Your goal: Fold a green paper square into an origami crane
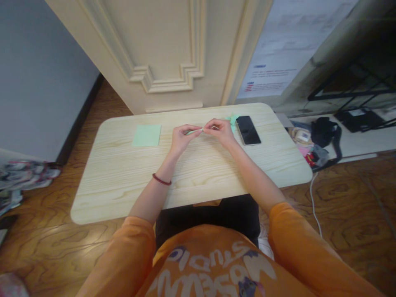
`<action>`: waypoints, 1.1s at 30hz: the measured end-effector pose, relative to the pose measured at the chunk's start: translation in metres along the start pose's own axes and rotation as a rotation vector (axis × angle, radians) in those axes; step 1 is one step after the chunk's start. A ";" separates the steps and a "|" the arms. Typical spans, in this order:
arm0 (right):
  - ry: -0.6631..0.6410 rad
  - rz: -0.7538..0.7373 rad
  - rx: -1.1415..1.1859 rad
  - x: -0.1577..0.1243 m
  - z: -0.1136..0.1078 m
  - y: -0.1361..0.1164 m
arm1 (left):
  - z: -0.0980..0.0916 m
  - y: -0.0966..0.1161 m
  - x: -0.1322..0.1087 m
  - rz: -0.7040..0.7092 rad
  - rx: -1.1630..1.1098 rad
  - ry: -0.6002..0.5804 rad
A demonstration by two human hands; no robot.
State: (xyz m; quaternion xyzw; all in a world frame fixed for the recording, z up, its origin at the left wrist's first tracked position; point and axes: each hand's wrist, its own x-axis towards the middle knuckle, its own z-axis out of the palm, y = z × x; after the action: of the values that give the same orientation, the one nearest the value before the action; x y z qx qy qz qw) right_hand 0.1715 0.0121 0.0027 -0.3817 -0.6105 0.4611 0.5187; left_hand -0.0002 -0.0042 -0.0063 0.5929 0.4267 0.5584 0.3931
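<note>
My left hand (182, 138) and my right hand (220, 130) meet above the middle of a small light wooden table (192, 177). Both pinch a thin folded strip of pale green paper (194, 131) between their fingertips, one hand at each end. The strip is narrow and partly hidden by my fingers. A red bead bracelet (161, 180) circles my left wrist. A flat square sheet of pale green paper (147, 135) lies on the table to the left of my hands. Another small green folded piece (232, 119) sits just behind my right hand.
A black phone (248, 130) lies face up on the table right of my right hand. A cream panelled door (161, 53) stands behind the table. Bags, a white cable (314, 198) and clutter sit on the wooden floor at right; fabric lies at left.
</note>
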 end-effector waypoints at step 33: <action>-0.053 -0.027 -0.146 0.000 0.000 0.002 | 0.004 -0.002 0.001 -0.122 -0.047 0.005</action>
State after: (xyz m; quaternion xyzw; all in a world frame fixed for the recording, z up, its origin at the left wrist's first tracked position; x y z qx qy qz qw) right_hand 0.1718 0.0130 0.0012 -0.3981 -0.6610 0.4183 0.4791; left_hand 0.0038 -0.0029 -0.0082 0.5550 0.4496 0.5448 0.4393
